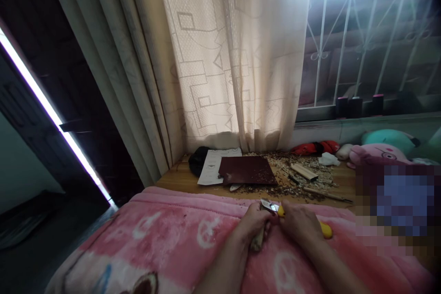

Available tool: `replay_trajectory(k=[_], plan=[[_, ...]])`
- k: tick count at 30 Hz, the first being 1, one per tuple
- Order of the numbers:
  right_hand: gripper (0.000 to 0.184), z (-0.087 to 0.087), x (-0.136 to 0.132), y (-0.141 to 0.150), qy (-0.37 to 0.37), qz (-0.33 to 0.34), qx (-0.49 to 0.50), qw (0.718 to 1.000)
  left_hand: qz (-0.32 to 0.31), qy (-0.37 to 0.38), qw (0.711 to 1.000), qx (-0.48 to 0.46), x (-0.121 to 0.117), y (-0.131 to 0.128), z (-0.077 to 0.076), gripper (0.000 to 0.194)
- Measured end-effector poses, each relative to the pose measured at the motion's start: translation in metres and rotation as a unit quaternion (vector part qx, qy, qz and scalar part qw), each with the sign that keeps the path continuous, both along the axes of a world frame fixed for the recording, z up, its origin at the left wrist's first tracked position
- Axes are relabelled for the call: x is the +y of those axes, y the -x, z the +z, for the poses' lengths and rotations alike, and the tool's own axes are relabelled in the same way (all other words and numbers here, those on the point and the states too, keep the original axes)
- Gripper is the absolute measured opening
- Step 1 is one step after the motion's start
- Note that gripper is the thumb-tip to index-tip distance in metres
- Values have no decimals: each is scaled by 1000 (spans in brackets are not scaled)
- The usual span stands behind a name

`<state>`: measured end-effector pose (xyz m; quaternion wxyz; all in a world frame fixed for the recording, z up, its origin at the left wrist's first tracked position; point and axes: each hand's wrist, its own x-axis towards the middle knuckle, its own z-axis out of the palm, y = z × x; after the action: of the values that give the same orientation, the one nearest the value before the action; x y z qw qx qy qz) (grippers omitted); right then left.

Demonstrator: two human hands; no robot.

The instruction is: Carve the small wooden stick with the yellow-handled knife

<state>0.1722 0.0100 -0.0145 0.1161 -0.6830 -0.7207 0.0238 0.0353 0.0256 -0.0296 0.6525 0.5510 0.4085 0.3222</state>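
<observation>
My left hand is shut around a wood-handled carving knife, whose steel blade points up and to the right. My right hand grips a yellow object, probably painted carved wood. Its yellow shows on both sides of the fingers, and most of it is hidden. The blade meets the yellow object's near end between my hands. Both hands rest just above a pink fleece blanket.
A wooden surface beyond the blanket holds scattered wood shavings, a dark red board, a drawn-on paper sheet, a black pouch, a wood block and a slim tool. Plush toys sit right, below a curtain.
</observation>
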Motion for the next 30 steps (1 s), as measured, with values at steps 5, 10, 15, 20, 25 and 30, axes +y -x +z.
replay_trajectory(k=[5,10,15,20,25,30], plan=[[22,2,0,1,12,-4,-6,1000,1,-4,1000,23,-2,0,4,17],[23,6,-1,1,23,-3,-3,1000,4,-17,999,34,-1,0,2,15],[23,7,0,2,40,-6,1,999,9,-18,999,32,-2,1,2,11],[22,5,0,1,25,-3,-1,1000,4,-2,1000,31,-3,1,5,12],[23,2,0,2,11,-7,-9,1000,13,9,999,46,-3,0,7,14],[24,-1,8,-2,18,-38,-4,999,21,5,997,73,-7,-3,7,11]])
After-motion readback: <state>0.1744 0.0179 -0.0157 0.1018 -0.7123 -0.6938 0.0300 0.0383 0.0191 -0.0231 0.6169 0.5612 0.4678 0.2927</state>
